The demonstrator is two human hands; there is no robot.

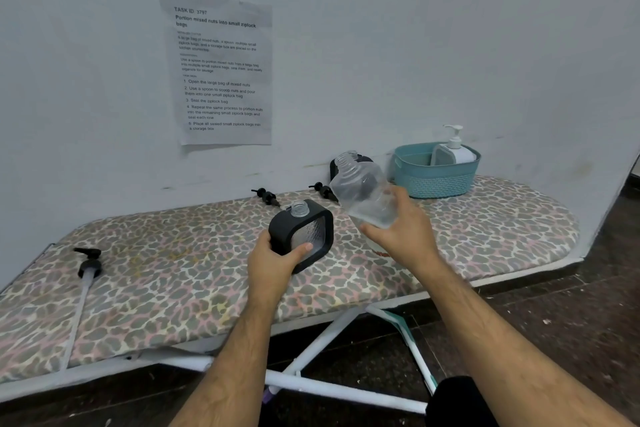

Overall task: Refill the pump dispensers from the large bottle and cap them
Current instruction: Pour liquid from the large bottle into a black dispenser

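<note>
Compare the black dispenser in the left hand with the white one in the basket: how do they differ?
The black dispenser has no pump, its neck open; the white dispenser has its pump on. The black one is tilted in the left hand over the ironing board; the white one stands upright in the teal basket. Both are squarish.

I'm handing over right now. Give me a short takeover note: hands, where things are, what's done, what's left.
Left hand grips the open black dispenser on the ironing board.
Right hand holds the large clear bottle, tilted, neck towards the wall, not yet over the dispenser's mouth.
Two black pump heads lie behind; a third, long-tubed pump lies far left.
Second black dispenser waits behind the bottle.
Done: white dispenser capped, in teal basket.
Left: pour, cap both.
</note>
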